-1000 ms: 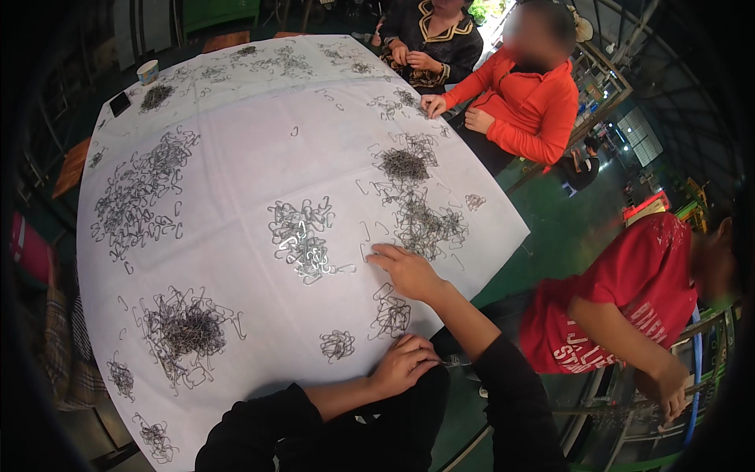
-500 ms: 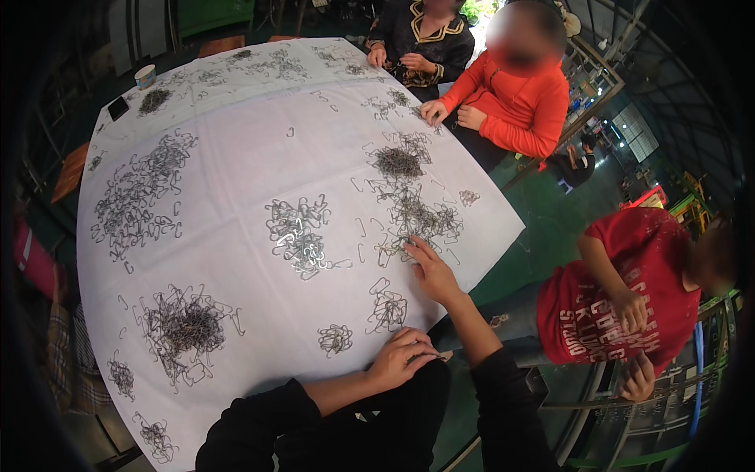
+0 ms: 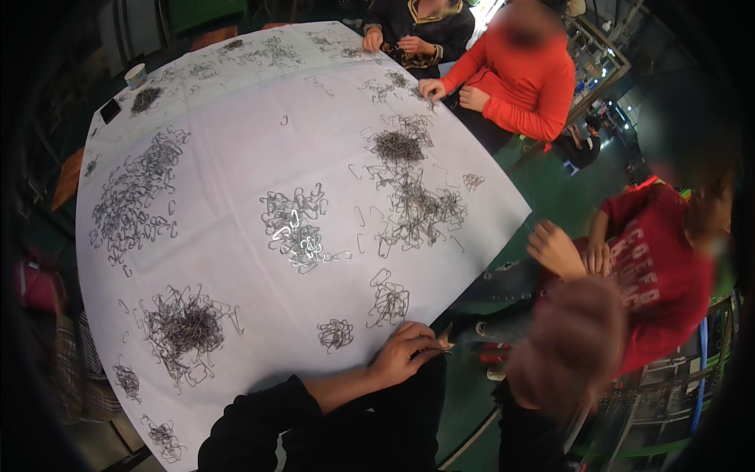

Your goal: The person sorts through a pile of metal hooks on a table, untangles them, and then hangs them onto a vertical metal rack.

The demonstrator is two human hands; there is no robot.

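Note:
My left hand [image 3: 405, 355] rests at the table's near edge over my lap. Its fingers are closed in a pinch on something small and thin, which I cannot make out. To the right, past the table's edge, my right arm ends in a brown smear of motion, which appears to be my right hand [image 3: 566, 338]; its fingers do not show. Nearest my left hand lie a loose pile of bent wire hooks [image 3: 388, 300] and a smaller, tighter pile [image 3: 336, 335]. Larger piles of hooks sit at the right [image 3: 421, 206], in the middle [image 3: 299, 236] and near left [image 3: 189, 326].
The white-covered table [image 3: 228, 236] carries further hook piles along its left and far sides. A paper cup [image 3: 135, 75] and a dark phone [image 3: 110, 111] stand far left. Two people sit far right. A person in a dark red shirt [image 3: 661, 275] stands close, one hand [image 3: 554, 250] near the table corner.
My right hand has left the hook pile at the right and swung back off the table, now blurred. The left hand keeps its pinch. The person in dark red has shifted their hands toward the table.

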